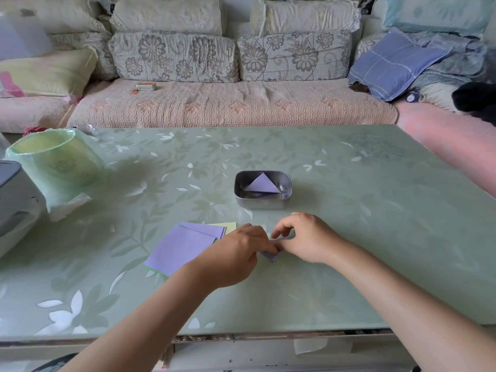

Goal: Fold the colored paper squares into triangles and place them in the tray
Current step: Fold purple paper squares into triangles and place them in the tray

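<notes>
A small metal tray [286, 183] stands mid-table with one purple paper triangle [261, 183] lying in it. Just in front of the tray, my left hand [236, 257] and my right hand [306, 237] meet over a purple paper piece [270, 255]. Both hands pinch it, and they hide most of it, so only a corner shows between them. A loose stack of paper squares [179, 248], purple on top with green and yellow edges peeking out, lies on the table left of my hands.
The green floral table [349, 224] runs wide on both sides. A green-lined bin [53, 162] and a grey appliance [13, 200] stand at the left edge. A sofa with cushions [230, 98] stretches behind the table.
</notes>
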### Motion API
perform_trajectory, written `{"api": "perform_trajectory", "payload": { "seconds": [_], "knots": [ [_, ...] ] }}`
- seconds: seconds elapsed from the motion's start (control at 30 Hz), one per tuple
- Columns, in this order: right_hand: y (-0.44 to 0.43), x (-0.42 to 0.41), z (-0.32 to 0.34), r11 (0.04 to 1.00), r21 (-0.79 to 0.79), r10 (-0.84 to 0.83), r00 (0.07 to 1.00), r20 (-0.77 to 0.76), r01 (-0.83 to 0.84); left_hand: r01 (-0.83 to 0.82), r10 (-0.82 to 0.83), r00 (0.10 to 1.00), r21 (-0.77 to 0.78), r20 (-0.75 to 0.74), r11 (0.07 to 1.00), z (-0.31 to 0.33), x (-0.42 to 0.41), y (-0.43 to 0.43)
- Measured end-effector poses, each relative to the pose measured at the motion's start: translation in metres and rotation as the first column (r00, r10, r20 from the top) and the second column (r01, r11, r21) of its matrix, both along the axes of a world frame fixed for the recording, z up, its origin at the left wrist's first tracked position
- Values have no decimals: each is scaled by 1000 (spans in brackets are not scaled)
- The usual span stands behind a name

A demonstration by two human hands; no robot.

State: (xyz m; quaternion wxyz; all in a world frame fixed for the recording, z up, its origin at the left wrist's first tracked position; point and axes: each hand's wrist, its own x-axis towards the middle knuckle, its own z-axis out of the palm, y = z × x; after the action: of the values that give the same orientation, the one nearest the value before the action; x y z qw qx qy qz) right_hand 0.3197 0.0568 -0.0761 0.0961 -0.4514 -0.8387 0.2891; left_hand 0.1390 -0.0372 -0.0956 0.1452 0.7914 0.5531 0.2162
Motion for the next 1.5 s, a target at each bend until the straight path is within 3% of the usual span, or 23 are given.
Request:
{"api": "perform_trajectory", "payload": {
  "seconds": [0.2,0.7,1.17,1.3,1.5],
  "knots": [
    [5,6,2,997,-71,-18,1000,14,19,16,-18,996,-17,-90,1000,6,2,-2],
    [10,6,11,976,-156,-150,988,24,152,-16,16,992,4,-124,1000,8,10,-6],
    [13,8,4,979,-88,-180,983,15,181,-102,86,968,-55,-236,993,8,26,7],
    [12,10,1,979,-121,-166,986,-31,161,-97,78,971,-73,-227,993,7,25,9],
    [11,10,1,983,-102,-158,987,-16,155,-84,73,993,-123,-88,989,11,19,-1]
  ]
}}
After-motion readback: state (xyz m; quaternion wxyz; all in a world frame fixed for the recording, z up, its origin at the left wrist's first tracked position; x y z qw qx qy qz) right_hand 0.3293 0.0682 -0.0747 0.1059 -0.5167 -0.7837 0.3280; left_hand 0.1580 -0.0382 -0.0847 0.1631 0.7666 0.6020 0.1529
